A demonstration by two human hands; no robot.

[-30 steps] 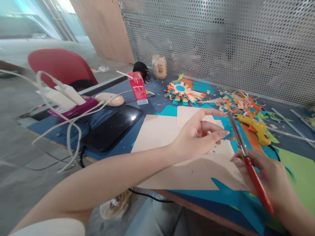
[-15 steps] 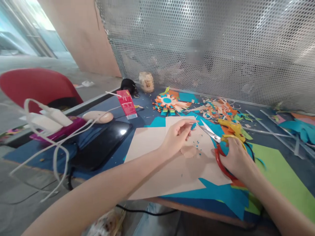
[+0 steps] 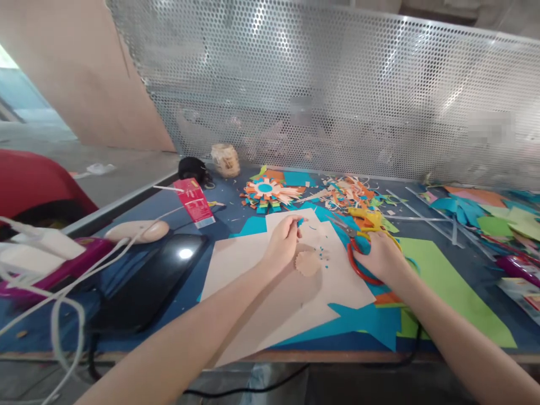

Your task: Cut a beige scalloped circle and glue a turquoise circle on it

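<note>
My left hand hovers over a beige paper sheet, fingers pinched on a tiny blue paper scrap. Just right of it a small scalloped beige paper disc lies on the sheet, with blue snippets scattered beside it. My right hand grips red-handled scissors, blades pointing up-left toward the left hand, resting low on the table. A blue paper sheet lies under the beige one.
A paper flower of orange, blue and beige strips and a heap of cuttings sit behind. A yellow glue gun, green paper, red carton, mouse, black tablet, jar and perforated metal wall surround the work area.
The view has tilted up and pulled back. My right hand has lowered the scissors from upright to the table, and my left hand has closed from open fingers into a pinch.
</note>
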